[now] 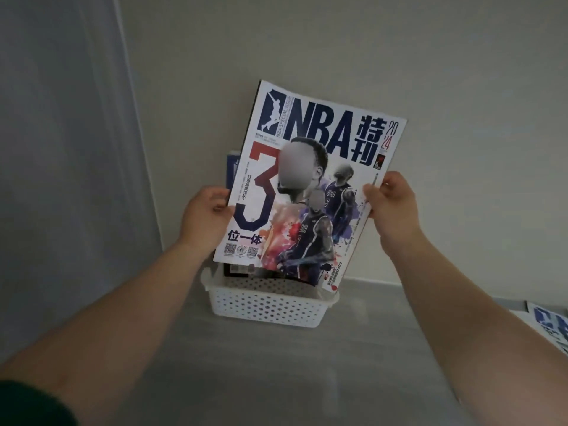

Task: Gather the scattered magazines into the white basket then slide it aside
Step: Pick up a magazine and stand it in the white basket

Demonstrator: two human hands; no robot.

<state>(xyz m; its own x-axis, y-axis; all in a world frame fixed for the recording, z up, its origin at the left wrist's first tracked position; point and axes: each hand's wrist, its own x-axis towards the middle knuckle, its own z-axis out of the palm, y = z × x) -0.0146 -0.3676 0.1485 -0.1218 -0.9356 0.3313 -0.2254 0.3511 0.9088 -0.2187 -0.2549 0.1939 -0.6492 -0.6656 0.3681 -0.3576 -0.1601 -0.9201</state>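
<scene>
Left hand (205, 215) and right hand (392, 201) grip the NBA magazine (307, 179) by its side edges, long axis upright. The white basket (264, 305) sits straight below its lower edge.

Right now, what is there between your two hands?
The NBA magazine, its cover facing the head camera. The left hand grips its left edge and the right hand its right edge, over the white basket.
</scene>
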